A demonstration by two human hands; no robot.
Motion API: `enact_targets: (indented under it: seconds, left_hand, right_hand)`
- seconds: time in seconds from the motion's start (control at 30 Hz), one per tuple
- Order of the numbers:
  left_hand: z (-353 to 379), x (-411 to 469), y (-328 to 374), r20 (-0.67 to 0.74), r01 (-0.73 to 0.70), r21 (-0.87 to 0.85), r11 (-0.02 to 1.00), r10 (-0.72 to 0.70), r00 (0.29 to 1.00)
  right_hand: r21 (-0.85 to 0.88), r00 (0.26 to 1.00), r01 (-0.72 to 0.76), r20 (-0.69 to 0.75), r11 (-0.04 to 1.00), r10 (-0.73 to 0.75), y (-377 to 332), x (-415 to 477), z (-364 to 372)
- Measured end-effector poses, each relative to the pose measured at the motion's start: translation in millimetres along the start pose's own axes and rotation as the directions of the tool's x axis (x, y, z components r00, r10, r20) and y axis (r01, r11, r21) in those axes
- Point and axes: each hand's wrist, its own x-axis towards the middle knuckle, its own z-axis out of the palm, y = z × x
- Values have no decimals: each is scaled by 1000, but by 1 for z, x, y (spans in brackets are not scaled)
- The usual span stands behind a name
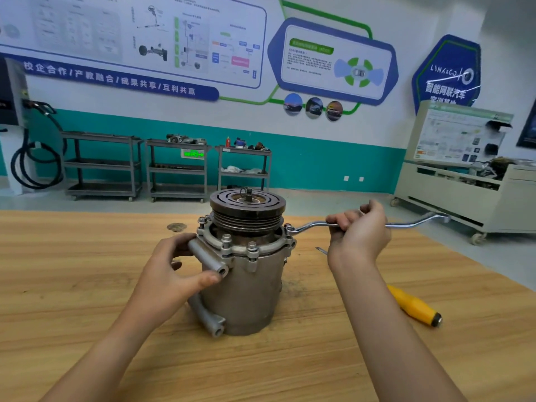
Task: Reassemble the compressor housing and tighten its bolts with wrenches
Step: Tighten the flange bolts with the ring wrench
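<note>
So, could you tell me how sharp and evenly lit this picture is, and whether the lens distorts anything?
Head view: the compressor and wrench are sharp; the wall posters are soft, their fine print unreadable; light is even, with only faint shadow on the table; the wide lens makes the cabinet at right lean outward.

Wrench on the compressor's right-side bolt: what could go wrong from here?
1. The wrench sits on a flange bolt, with the right hand gripping mid-shaft; if it slips, knuckles may hit the pulley.
2. The compressor stands loose on the table, steadied only by the left hand on its side tube; a hard pull might turn or tip it.
</note>
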Motion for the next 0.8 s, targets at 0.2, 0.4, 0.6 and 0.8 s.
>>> enact_targets:
  seconds: [0.2, 0.4, 0.6, 0.8]
  left_hand:
    - [14, -23, 12, -96, -98, 56, 994, 103, 990]
    - [9, -30, 11, -29, -187, 72, 980, 189, 982]
    - [6, -27, 4, -22, -254, 111, 961, 258, 966]
    - [4, -20, 1, -73, -286, 187, 940, 304, 950]
  right_hand:
    - [-115, 934, 333, 180, 936, -310, 17, -35, -13]
    - [-255, 661, 690, 604, 677, -446, 36, -62, -8]
    - [-80, 874, 244, 450, 967, -183, -11, -27, 52]
    - [-49, 934, -264, 237, 963, 268, -27, 47, 61]
